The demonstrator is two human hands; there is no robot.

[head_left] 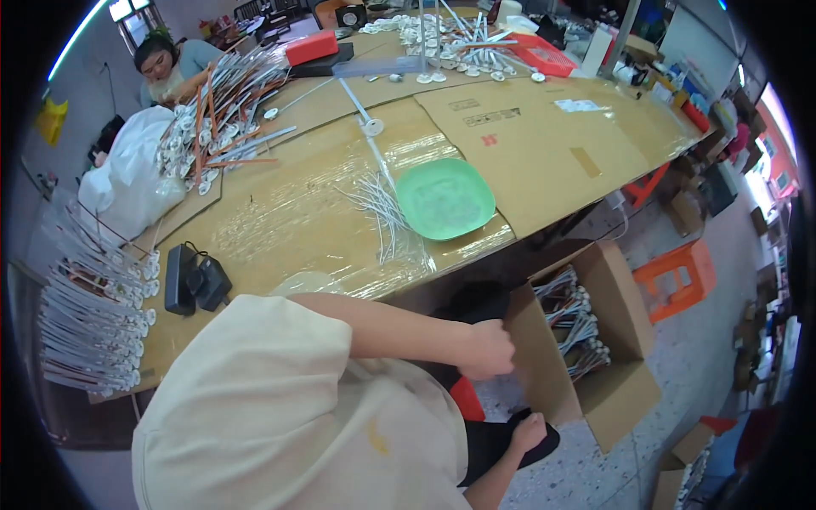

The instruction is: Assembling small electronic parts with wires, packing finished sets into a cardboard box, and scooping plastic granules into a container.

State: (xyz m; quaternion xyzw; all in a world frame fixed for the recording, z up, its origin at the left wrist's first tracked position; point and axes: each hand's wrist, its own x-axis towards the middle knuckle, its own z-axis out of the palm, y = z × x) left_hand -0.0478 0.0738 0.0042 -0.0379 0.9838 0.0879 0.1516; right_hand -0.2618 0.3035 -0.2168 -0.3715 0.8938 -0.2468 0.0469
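My left hand (489, 350) is closed in a fist beside the near wall of an open cardboard box (544, 365) on the floor. Whether its fingers grip the cardboard is hidden. Closer to me, my right hand (529, 432) is also closed, over a dark shoe and near the box's lower corner; anything inside it is out of sight. Bundles of thin white cables (571, 319) with round pale ends lie in the box. On the table (314, 195) a green tray (445, 199) sits at the edge, beside loose white cable ties or thin strips (378, 212).
Piles of cables (225, 110) lie at the table's far left, where another person (170, 68) sits. Bundled cables (98, 323) and black adapters (195, 279) lie at the left. An orange stool (677, 276) stands behind the box. A red box (312, 48) rests at the back.
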